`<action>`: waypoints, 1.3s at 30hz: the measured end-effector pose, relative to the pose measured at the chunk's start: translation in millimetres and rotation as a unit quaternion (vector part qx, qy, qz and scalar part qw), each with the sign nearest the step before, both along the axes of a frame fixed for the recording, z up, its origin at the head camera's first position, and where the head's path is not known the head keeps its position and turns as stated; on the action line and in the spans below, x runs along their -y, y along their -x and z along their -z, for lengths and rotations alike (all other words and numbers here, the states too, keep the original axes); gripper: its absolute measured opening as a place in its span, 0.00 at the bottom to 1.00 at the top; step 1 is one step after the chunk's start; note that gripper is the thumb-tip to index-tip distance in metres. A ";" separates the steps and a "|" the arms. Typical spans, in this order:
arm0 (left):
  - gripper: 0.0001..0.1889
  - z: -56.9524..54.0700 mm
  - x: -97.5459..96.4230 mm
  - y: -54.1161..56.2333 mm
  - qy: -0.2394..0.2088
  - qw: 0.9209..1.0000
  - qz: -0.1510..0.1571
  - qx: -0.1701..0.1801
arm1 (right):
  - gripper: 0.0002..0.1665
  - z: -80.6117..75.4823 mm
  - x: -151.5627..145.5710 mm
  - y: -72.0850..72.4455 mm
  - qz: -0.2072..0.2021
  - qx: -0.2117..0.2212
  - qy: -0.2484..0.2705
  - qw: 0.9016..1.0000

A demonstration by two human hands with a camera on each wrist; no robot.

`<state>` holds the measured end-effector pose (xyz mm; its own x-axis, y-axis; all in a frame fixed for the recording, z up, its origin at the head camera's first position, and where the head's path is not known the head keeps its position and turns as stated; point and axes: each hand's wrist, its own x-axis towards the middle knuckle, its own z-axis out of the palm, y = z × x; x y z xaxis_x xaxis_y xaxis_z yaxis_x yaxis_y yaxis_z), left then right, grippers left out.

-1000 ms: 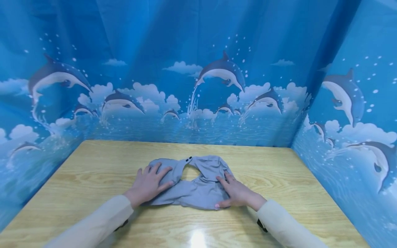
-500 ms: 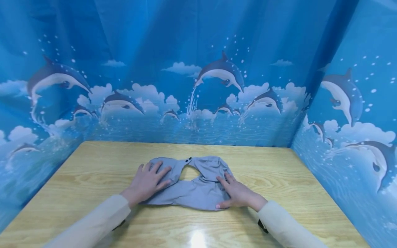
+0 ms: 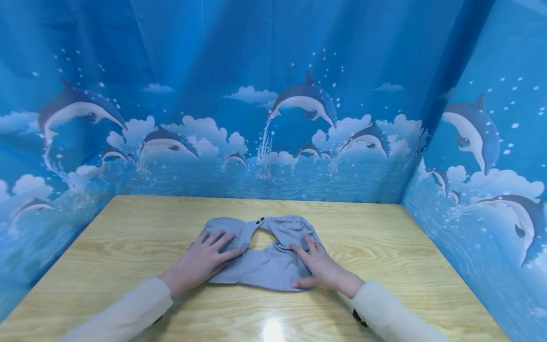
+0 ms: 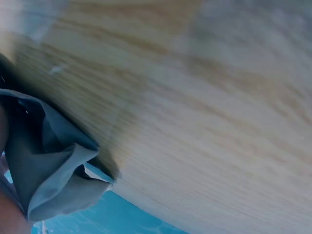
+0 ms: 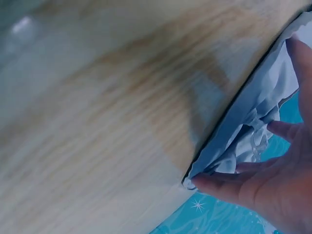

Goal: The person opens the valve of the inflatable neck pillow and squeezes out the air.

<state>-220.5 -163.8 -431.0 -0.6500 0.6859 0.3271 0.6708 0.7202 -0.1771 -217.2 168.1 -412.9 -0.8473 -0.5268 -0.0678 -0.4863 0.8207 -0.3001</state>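
A grey piece of cloth (image 3: 265, 270) with an opening in its middle and two small black snap buttons (image 3: 260, 221) at its back edge lies on the wooden table. My left hand (image 3: 205, 259) rests on its left part with fingers spread. On the right part lies my right hand (image 3: 322, 268), its thumb near the front edge and the other fingers reaching across the fabric. In the left wrist view, the cloth (image 4: 58, 170) stands up in loose folds; most of that hand is out of frame. The right wrist view shows fingertips (image 5: 207, 185) touching the cloth's edge.
The wooden table (image 3: 162, 213) stretches around the cloth on all sides. Behind it hangs a blue curtain (image 3: 192, 171) printed with dolphins and clouds. More of that printed fabric (image 3: 483, 209) lines the right side.
My left hand has slid slightly toward me, and some cloth now shows left of it. My right hand has shifted a little to the left, its fingers drawn further onto the cloth.
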 end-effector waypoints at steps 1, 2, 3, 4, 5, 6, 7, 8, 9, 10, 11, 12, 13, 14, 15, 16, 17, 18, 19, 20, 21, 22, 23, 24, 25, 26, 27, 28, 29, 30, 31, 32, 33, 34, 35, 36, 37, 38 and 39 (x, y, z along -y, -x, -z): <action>0.22 0.0 1.0 0.6 -0.001 1.000 -0.002 0.003 | 0.54 0.0 0.2 -0.2 0.000 0.009 0.001 1.000; 0.23 0.0 2.0 1.4 -0.003 1.000 -0.004 0.006 | 0.53 -0.1 0.3 -0.3 0.000 0.015 0.001 1.000; 0.23 -0.4 2.9 1.9 -0.005 1.000 -0.005 0.008 | 0.53 -0.3 0.3 -0.2 0.000 0.019 0.000 1.000; 0.23 -0.8 3.7 2.5 -0.005 1.000 -0.006 0.009 | 0.53 -0.4 0.0 -0.1 -0.001 0.022 -0.002 1.000; 0.23 -1.4 4.4 3.1 -0.007 1.000 -0.007 0.011 | 0.53 -0.5 -0.3 0.3 -0.002 0.026 -0.003 1.000; 0.23 -2.0 5.1 3.6 -0.007 1.000 -0.008 0.013 | 0.53 -0.5 -0.6 0.6 -0.004 0.028 -0.006 1.000; 0.23 -2.8 5.8 3.8 -0.008 1.000 -0.008 0.015 | 0.54 -0.6 -1.0 1.1 -0.004 0.032 -0.009 0.999; 0.23 -3.4 6.4 4.3 -0.005 1.000 -0.008 0.015 | 0.54 -0.8 -1.5 1.4 -0.005 0.035 -0.011 0.999; 0.23 -4.2 7.0 4.7 -0.003 1.000 -0.007 0.015 | 0.54 -0.7 -2.1 1.9 -0.006 0.038 -0.012 0.999; 0.23 -4.9 7.8 5.2 -0.001 1.000 -0.009 0.016 | 0.54 -1.0 -2.6 2.4 -0.008 0.040 -0.011 0.999; 0.24 -5.7 8.6 5.7 0.001 1.000 -0.009 0.016 | 0.54 -1.3 -3.3 2.9 -0.010 0.042 -0.011 0.999; 0.24 -6.3 9.5 6.3 0.002 1.000 -0.010 0.017 | 0.54 -1.5 -4.1 3.4 -0.013 0.043 -0.012 0.999; 0.24 -6.5 10.4 7.3 0.003 1.000 -0.011 0.019 | 0.54 -1.5 -5.1 4.1 -0.015 0.044 -0.013 0.999; 0.24 -6.7 11.4 8.3 0.002 1.000 -0.012 0.020 | 0.54 -1.5 -6.3 4.7 -0.019 0.044 -0.012 0.999; 0.24 -6.7 12.4 9.5 0.001 1.000 -0.014 0.021 | 0.54 -1.3 -7.6 5.5 -0.022 0.045 -0.013 0.999; 0.24 -6.5 13.4 10.6 -0.002 1.000 -0.014 0.023 | 0.54 -1.5 -9.1 6.3 -0.025 0.046 -0.012 0.999; 0.24 -6.1 14.4 11.9 -0.003 1.000 -0.014 0.022 | 0.54 -1.3 -10.7 7.2 -0.028 0.046 -0.014 0.998; 0.24 -5.9 15.5 12.9 -0.005 1.000 -0.013 0.021 | 0.54 -1.3 -12.5 8.1 -0.031 0.046 -0.013 0.998; 0.24 -5.7 16.3 13.8 -0.009 1.000 -0.012 0.021 | 0.54 -1.1 -14.4 9.2 -0.034 0.048 -0.012 0.998; 0.24 -5.8 17.2 14.4 -0.011 1.000 -0.011 0.019 | 0.54 -1.4 -16.3 10.1 -0.037 0.049 -0.010 0.998; 0.24 -5.8 18.0 15.0 -0.012 1.000 -0.010 0.019 | 0.54 -1.3 -18.2 11.2 -0.039 0.049 -0.012 0.998; 0.24 -5.9 18.8 15.3 -0.015 1.000 -0.008 0.019 | 0.55 -1.3 -19.9 12.3 -0.042 0.049 -0.012 0.998; 0.25 -6.2 19.4 15.5 -0.015 1.000 -0.008 0.020 | 0.55 -1.2 -21.6 13.3 -0.044 0.048 -0.014 0.998; 0.25 -7.1 19.9 15.3 -0.016 1.000 -0.008 0.023 | 0.55 -1.0 -23.0 14.3 -0.047 0.048 -0.015 0.998; 0.25 -7.5 20.5 15.1 -0.015 1.000 -0.010 0.026 | 0.55 -0.8 -24.1 15.1 -0.050 0.048 -0.016 0.997; 0.25 -8.0 21.0 14.8 -0.013 0.999 -0.011 0.029 | 0.55 -0.6 -25.0 15.8 -0.053 0.048 -0.017 0.997; 0.25 -8.6 21.2 14.5 -0.011 0.999 -0.015 0.034 | 0.56 -0.4 -25.8 16.4 -0.055 0.047 -0.018 0.997; 0.25 -9.1 21.2 13.9 -0.007 0.999 -0.020 0.037 | 0.56 -0.4 -26.4 16.6 -0.056 0.047 -0.018 0.997; 0.26 -9.8 21.1 13.1 -0.003 0.999 -0.026 0.041 | 0.56 -0.4 -26.9 16.7 -0.057 0.047 -0.019 0.997; 0.26 -10.4 20.9 12.1 0.002 0.999 -0.032 0.044 | 0.56 -0.2 -27.3 17.0 -0.057 0.048 -0.020 0.997; 0.27 -10.7 20.4 11.0 0.008 0.998 -0.039 0.046 | 0.56 -0.1 -27.6 16.8 -0.057 0.049 -0.020 0.997; 0.28 -10.8 19.6 9.6 0.012 0.998 -0.046 0.049 | 0.56 -0.1 -27.9 16.6 -0.056 0.051 -0.020 0.997; 0.29 -10.9 18.6 7.7 0.018 0.997 -0.054 0.053 | 0.56 0.0 -28.1 16.3 -0.055 0.052 -0.021 0.997; 0.30 -10.7 17.3 5.6 0.021 0.996 -0.060 0.055 | 0.56 0.2 -28.3 16.2 -0.054 0.052 -0.021 0.997; 0.32 -10.6 15.8 3.3 0.020 0.996 -0.064 0.061 | 0.56 0.4 -28.4 15.9 -0.053 0.053 -0.021 0.997; 0.33 -10.5 13.9 1.0 0.018 0.995 -0.066 0.067 | 0.56 0.4 -28.3 15.8 -0.052 0.052 -0.018 0.997; 0.34 -10.1 11.7 -1.2 0.015 0.995 -0.068 0.072 | 0.57 0.2 -28.2 15.3 -0.052 0.049 -0.017 0.997; 0.35 -9.7 9.6 -3.4 0.010 0.995 -0.068 0.078 | 0.57 0.1 -27.9 15.1 -0.052 0.045 -0.016 0.998; 0.37 -9.3 7.5 -5.5 0.006 0.994 -0.068 0.084 | 0.57 0.2 -27.6 15.0 -0.054 0.037 -0.016 0.998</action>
<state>-215.0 -171.3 -421.7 -0.7819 0.5906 0.1994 0.5877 0.8051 -0.0801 -232.2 195.7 -413.1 -0.7782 -0.6108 -0.1457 -0.5496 0.7747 -0.3126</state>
